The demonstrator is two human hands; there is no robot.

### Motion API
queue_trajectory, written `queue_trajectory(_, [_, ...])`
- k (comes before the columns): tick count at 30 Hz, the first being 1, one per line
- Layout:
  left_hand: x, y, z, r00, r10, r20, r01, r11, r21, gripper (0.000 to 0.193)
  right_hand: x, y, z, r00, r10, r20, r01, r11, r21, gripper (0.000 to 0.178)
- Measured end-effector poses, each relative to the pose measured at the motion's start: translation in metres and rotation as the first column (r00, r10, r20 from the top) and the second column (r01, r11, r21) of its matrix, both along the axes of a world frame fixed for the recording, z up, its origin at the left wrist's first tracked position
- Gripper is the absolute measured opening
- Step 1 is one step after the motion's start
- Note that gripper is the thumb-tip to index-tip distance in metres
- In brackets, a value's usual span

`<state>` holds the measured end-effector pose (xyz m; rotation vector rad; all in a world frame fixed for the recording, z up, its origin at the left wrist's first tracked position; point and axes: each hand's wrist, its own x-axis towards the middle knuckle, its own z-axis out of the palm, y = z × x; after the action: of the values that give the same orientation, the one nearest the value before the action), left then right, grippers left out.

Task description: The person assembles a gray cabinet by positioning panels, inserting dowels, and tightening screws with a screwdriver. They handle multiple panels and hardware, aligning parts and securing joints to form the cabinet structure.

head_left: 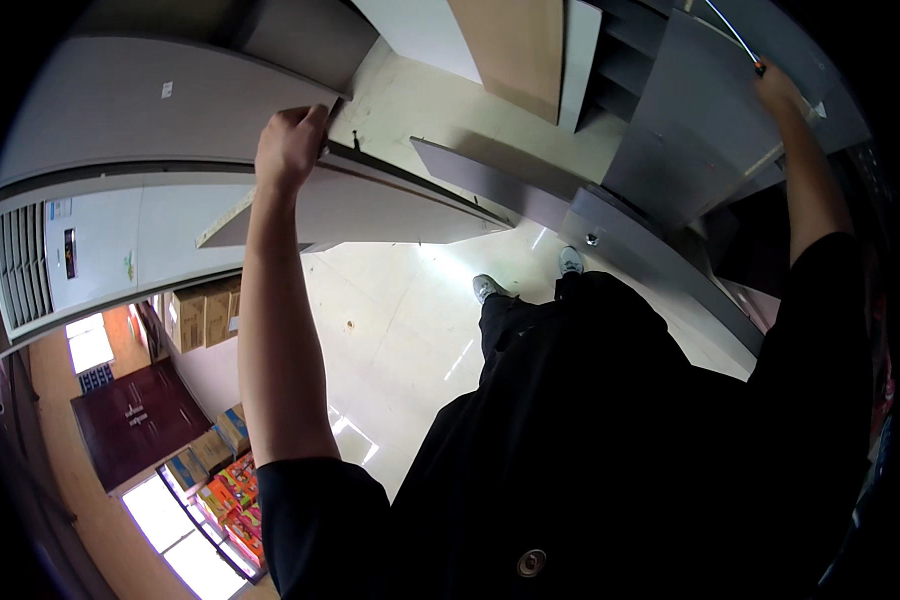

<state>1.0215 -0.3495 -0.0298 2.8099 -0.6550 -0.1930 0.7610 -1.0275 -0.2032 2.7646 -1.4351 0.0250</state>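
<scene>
My left hand (292,145) is raised and closed in a fist beside the edge of a large grey panel (180,110). The fingers hide what, if anything, is inside it. Just below that hand runs the top edge of another grey board (390,195), with a small dark peg standing near it. At the upper right, my right hand (782,95) is closed round the handle of a screwdriver (738,33). Its long metal shaft points up and away to the left, in front of a grey cabinet panel (685,110). The screwdriver's tip is cut off by the picture's edge.
A loose grey board (490,180) stands on the pale tiled floor (370,310) ahead, near a low curved-looking grey panel (620,240). A tan board (515,50) leans at the back. To the left are a white air conditioner (110,250), cardboard boxes (205,315) and a dark red door (135,420).
</scene>
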Motion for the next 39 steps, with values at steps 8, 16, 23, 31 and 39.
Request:
queue_trajectory(8, [0.000,-0.004,-0.005,0.998,-0.024,0.064,0.026,0.999,-0.038,0.038,-0.002,0.002,0.013,0.990,0.036,-0.139,-0.034,0.999,0.017,0.055])
queue_trajectory(16, [-0.002,-0.008,0.000,0.996,0.082,-0.024,-0.081,0.997,0.014,0.041,-0.006,0.005,0.006,0.998,0.068,-0.003,-0.068,0.998,0.005,0.055])
queue_trajectory(23, [-0.001,-0.001,0.001,0.999,-0.008,-0.043,0.006,0.999,-0.042,0.040,-0.006,0.018,-0.007,0.997,0.072,0.015,-0.071,0.996,-0.059,0.062])
queue_trajectory(31, [-0.007,-0.005,0.005,0.997,0.044,-0.055,-0.048,0.997,-0.066,0.040,-0.017,-0.012,-0.020,0.959,0.240,0.151,-0.242,0.970,-0.007,0.062])
queue_trajectory(39, [-0.003,-0.009,0.003,0.998,0.056,-0.037,-0.057,0.997,-0.050,0.041,-0.012,-0.004,0.002,0.991,0.113,0.067,-0.118,0.991,0.063,0.057])
